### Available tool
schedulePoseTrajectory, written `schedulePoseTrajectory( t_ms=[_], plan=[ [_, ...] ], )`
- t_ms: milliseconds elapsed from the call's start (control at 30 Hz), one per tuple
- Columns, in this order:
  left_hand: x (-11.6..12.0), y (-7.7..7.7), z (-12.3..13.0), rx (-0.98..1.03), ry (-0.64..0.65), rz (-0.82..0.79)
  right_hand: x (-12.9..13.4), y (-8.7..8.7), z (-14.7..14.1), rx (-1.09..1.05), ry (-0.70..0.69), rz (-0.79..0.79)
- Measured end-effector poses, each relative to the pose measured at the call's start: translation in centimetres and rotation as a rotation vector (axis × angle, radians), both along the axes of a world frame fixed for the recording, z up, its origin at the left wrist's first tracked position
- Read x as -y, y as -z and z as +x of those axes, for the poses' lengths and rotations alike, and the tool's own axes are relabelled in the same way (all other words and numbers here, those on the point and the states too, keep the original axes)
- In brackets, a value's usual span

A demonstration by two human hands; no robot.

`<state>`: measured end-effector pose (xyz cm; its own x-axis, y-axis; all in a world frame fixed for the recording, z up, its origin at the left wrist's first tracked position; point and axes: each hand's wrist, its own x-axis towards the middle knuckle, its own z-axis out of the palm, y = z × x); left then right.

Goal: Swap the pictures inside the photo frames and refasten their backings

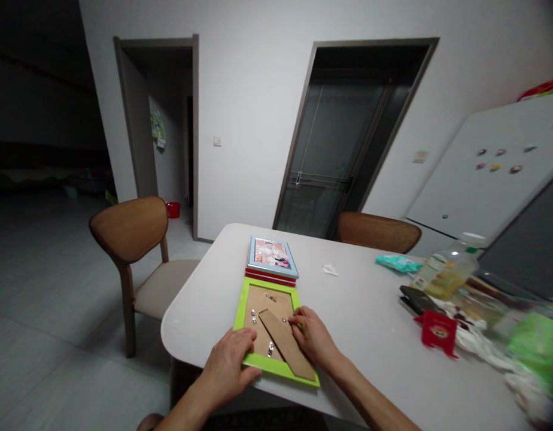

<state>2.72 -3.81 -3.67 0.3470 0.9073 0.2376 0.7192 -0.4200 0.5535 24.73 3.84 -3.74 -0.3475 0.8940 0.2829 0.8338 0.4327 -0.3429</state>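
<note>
A lime-green picture frame (241, 305) lies face down near the table's front edge, its brown backing board (258, 294) showing. A brown easel stand (286, 346) slants across the back, and small metal clips (270, 349) sit along the sides. My left hand (229, 362) grips the frame's lower left corner, thumb at the front edge and fingers over the rim. At the right side my right hand (315, 338) has its fingers bent and pinched at a metal clip (284, 320). Its fingertips partly cover the frame's right rim.
Behind the green frame is a stack of picture frames (272, 256), a light blue one with a photo on top of red ones. A crumpled tissue (330, 269), teal packet (397, 263), plastic bottle (451, 269), dark phone-like object (418, 299) and red item (439, 332) lie rightward. Chairs (133, 233) flank the table (361, 323).
</note>
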Motion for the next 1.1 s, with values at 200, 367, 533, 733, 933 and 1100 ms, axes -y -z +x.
schedulePoseTrajectory(
  t_ms=[200,367,533,733,933,1100],
  plan=[
    [0.0,0.2,0.0,-0.002,0.003,-0.004,0.3,-1.1,-3.3,-0.001,-0.033,0.08],
    [0.0,0.1,-0.1,-0.009,0.009,-0.002,-0.7,-1.1,-7.5,0.08,-0.114,0.038],
    [-0.2,0.0,-0.1,0.0,0.021,0.011,-1.2,-0.2,-8.5,0.116,-0.15,0.101],
    [-0.2,-0.1,0.0,0.003,0.038,0.026,-0.8,-0.3,-8.6,0.121,-0.175,0.099],
    [-0.2,0.2,-0.1,0.018,0.031,0.025,-0.8,-0.9,-8.1,0.104,-0.215,0.048],
    [-0.2,0.3,-0.1,0.027,0.033,0.011,-3.5,-1.1,-6.4,0.047,0.042,0.012]
  ],
)
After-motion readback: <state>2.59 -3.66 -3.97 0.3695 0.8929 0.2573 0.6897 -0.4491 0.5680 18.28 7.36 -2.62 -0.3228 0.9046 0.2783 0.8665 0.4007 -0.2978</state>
